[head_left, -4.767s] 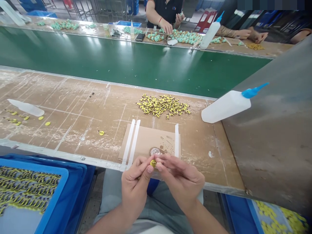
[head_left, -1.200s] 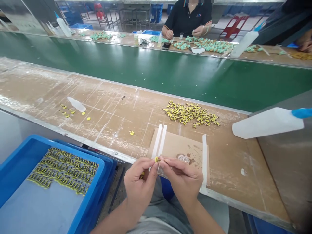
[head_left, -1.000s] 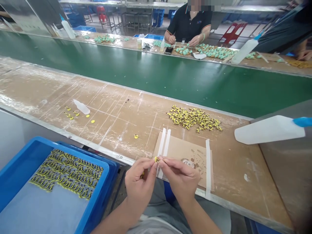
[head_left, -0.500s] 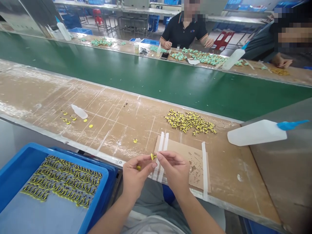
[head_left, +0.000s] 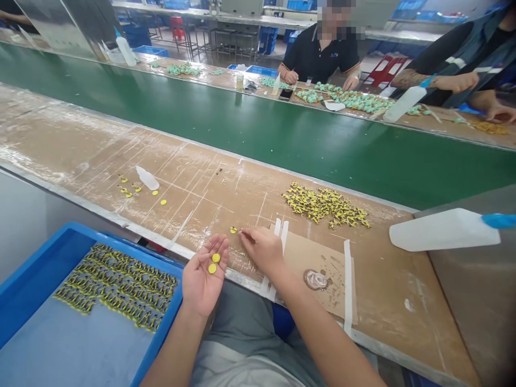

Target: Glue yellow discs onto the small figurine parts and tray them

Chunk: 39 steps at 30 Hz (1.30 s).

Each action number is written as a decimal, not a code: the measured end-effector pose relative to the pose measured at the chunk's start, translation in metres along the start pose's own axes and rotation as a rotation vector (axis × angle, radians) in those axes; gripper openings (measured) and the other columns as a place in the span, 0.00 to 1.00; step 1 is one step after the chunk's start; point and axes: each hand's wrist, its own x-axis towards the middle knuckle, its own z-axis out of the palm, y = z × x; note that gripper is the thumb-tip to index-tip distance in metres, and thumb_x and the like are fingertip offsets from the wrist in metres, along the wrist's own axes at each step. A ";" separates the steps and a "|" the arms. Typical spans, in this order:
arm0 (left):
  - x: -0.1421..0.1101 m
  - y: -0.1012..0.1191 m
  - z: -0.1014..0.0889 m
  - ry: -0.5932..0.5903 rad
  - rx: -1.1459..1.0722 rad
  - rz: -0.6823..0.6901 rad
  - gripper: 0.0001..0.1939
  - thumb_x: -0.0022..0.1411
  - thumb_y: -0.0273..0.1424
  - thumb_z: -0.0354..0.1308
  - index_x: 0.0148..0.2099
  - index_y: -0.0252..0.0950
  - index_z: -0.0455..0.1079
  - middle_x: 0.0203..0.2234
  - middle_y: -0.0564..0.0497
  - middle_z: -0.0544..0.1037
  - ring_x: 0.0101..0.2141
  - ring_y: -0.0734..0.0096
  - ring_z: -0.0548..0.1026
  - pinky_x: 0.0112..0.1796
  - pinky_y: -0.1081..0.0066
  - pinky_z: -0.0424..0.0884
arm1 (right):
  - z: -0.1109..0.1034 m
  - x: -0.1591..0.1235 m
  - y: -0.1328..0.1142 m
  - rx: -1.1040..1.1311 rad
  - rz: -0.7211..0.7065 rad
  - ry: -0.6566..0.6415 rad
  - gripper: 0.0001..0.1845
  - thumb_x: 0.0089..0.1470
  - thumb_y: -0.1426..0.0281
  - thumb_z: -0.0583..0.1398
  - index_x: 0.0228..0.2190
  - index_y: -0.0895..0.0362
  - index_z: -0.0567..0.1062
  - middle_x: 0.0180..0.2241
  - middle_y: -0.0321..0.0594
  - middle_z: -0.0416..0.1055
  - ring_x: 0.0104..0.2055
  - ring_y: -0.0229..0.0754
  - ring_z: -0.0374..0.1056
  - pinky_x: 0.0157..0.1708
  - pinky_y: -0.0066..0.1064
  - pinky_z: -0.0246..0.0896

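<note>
My left hand (head_left: 204,277) is turned palm up with its fingers stretched out, and two yellow discs (head_left: 214,263) lie on it near the fingers. My right hand (head_left: 264,250) reaches over the near edge of the table, thumb and fingertips pinched together. What sits between those fingertips is too small to make out. Just left of them, a small yellow-and-dark piece (head_left: 233,230) rests on the tabletop. A pile of similar yellow-and-dark pieces (head_left: 322,204) spreads farther back on the right.
A taped cardboard sheet (head_left: 296,252) carries a small glossy puddle (head_left: 315,279). White bottles lie at right (head_left: 443,230) and left (head_left: 147,178). A blue tray (head_left: 161,258) holds rows of yellow-and-dark pieces. Beyond the green belt (head_left: 226,126), co-workers sit by mint-green pieces.
Both hands were together over the cardboard edge, holding a small yellow piece. Now they are apart: the left has opened palm up, and the right has moved out to the tabletop. The view has shifted.
</note>
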 end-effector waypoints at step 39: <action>-0.047 -0.101 0.005 -0.357 0.524 -0.139 0.14 0.54 0.33 0.70 0.44 0.37 0.81 0.28 0.49 0.77 0.27 0.78 0.68 0.27 0.79 0.65 | -0.114 -0.087 -0.040 1.117 0.853 -0.178 0.19 0.45 0.56 0.71 0.23 0.60 0.77 0.16 0.30 0.64 0.15 0.28 0.54 0.12 0.21 0.44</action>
